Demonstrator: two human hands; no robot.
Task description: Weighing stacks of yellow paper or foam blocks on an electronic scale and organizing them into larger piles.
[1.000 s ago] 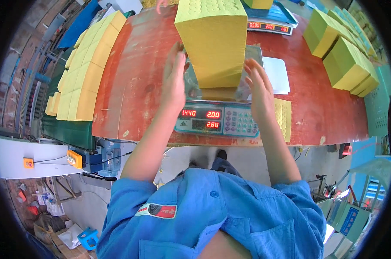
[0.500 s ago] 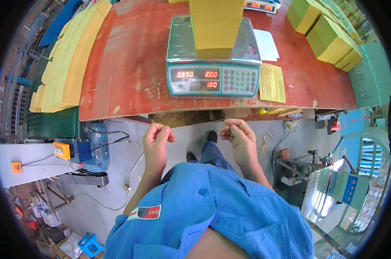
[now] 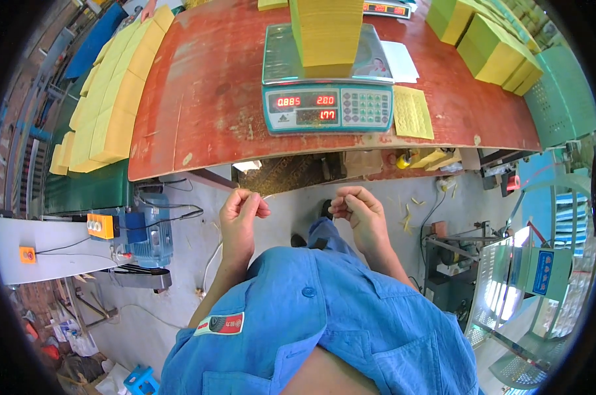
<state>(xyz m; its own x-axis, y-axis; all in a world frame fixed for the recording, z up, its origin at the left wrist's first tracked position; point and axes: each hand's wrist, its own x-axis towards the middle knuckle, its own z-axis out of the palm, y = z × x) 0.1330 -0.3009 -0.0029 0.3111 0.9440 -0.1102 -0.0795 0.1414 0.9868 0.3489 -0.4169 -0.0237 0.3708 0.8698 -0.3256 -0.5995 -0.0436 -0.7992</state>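
Note:
In front of my body, below the table edge, I hold both hands up and apart. My left hand point(image 3: 243, 210) has its fingers curled in, thumb pressed to the forefinger. My right hand point(image 3: 358, 209) is curled in a similar pinch, facing it. Anything between either set of fingertips is too small to make out. Beyond them, a digital counter scale point(image 3: 329, 108) with lit red digits stands near the table's front edge. A tall stack of yellow paper point(image 3: 327, 33) rests upright on its metal pan. Neither hand touches the scale or the stack.
The red table point(image 3: 206, 85) carries a yellow sheet point(image 3: 412, 113) and white paper point(image 3: 399, 60) beside the scale. Yellow blocks line the left point(image 3: 117, 99) and far right point(image 3: 492, 52). A motor point(image 3: 152, 230) stands below left; metal machinery point(image 3: 452, 253) is at right.
The scale's red readings have changed slightly. The table appears a little higher in view. My right hand has shifted slightly inward; both hands stay curled.

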